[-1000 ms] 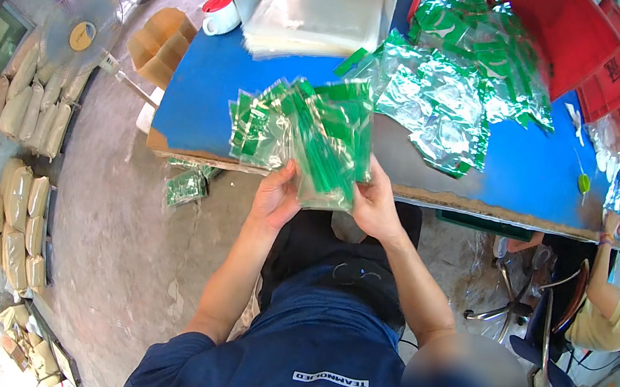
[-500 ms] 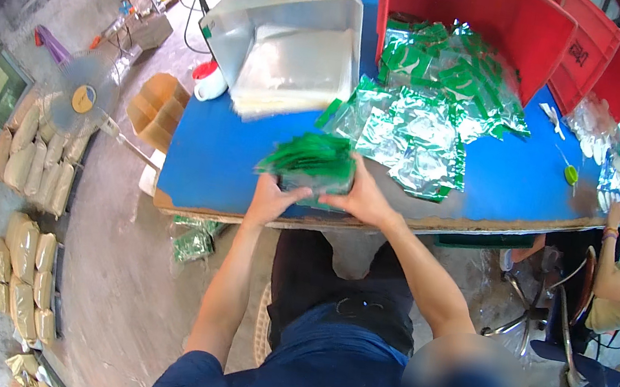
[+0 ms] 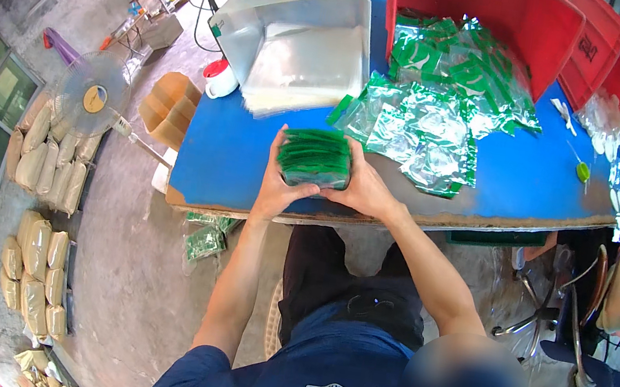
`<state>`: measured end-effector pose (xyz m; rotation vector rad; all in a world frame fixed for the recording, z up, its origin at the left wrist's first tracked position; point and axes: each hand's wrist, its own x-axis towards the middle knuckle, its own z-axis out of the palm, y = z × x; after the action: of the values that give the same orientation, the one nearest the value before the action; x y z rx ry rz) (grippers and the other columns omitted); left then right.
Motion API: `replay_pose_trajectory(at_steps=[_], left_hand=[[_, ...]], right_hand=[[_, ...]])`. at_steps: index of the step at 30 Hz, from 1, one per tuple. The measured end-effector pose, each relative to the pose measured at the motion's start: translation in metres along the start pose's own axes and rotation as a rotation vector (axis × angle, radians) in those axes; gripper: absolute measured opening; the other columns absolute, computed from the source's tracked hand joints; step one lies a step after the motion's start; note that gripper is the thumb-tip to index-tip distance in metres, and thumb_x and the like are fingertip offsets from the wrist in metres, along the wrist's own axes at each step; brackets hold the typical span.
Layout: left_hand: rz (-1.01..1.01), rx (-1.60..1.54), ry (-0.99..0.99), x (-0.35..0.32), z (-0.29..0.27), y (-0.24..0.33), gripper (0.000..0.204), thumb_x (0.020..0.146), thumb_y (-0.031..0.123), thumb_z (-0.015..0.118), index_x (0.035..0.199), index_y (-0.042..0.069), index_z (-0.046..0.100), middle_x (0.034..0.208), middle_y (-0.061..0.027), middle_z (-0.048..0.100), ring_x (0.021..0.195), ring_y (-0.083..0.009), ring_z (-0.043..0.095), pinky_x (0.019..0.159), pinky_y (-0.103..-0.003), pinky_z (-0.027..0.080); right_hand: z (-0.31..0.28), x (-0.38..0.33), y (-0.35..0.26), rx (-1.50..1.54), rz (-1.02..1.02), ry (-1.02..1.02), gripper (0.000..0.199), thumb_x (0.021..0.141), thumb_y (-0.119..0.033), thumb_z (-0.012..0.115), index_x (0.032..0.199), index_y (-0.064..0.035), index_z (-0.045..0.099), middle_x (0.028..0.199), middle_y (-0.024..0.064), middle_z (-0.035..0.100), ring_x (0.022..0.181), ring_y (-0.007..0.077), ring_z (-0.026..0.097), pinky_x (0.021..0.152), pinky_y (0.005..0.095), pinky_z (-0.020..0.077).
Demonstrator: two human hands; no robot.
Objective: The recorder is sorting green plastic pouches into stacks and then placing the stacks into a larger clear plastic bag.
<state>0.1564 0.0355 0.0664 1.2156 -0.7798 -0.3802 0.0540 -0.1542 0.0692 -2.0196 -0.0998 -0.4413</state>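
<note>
While green packet stack [image 3: 314,156] lies edges crosswise, my left hand [image 3: 277,187] and right hand [image 3: 366,189] clamp opposite sides, equally near.

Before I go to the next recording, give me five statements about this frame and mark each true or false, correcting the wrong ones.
1. The left hand and right hand both hold the packet stack. True.
2. The red-and-white mug stands right of the pale open box. False: the mug is left of that box.
3. Loose green-edged packets lie on the table at the red crate. True.
4. The tabletop is mostly yellow. False: it is mostly blue.
5. The fan is left of the table. True.
</note>
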Motion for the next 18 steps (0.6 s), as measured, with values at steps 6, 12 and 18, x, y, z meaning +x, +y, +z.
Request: replay_pose_trajectory(at_steps=[6,12,18], left_hand=[[-0.067,0.075,-0.059,0.001,0.000,-0.017,0.117,0.067,0.012,0.091,0.157,0.014,0.016,0.150,-0.0152,0.038,0.136,-0.0265,0.042,0.110,-0.042,0.041],[-0.085,0.230,-0.051,-0.002,0.006,-0.021,0.119,0.065,0.014,0.092,0.155,0.007,0.016,0.143,-0.0121,0.045,0.134,-0.0246,0.043,0.113,-0.043,0.036],[-0.024,-0.243,0.413,-0.028,0.038,-0.033,0.106,0.076,0.004,0.082,0.156,0.009,0.012,0.149,-0.0145,0.039,0.137,-0.0280,0.040,0.114,-0.042,0.034]], right_hand=[[0.010,0.004,0.017,0.131,0.077,-0.039,0.102,0.065,-0.023,0.089,0.143,-0.0047,0.026,0.131,0.0248,0.052,0.123,0.0396,0.053,0.103,0.0436,0.0440],[0.015,-0.001,0.017,0.084,0.108,0.082,0.095,0.068,-0.025,0.087,0.141,-0.0031,0.030,0.125,0.0258,0.058,0.116,0.0414,0.058,0.098,0.0463,0.0467],[0.028,0.000,0.005,0.439,0.109,0.264,0.090,0.072,-0.026,0.087,0.140,0.0001,0.034,0.131,0.0163,0.053,0.120,0.0252,0.054,0.101,0.0386,0.0455]])
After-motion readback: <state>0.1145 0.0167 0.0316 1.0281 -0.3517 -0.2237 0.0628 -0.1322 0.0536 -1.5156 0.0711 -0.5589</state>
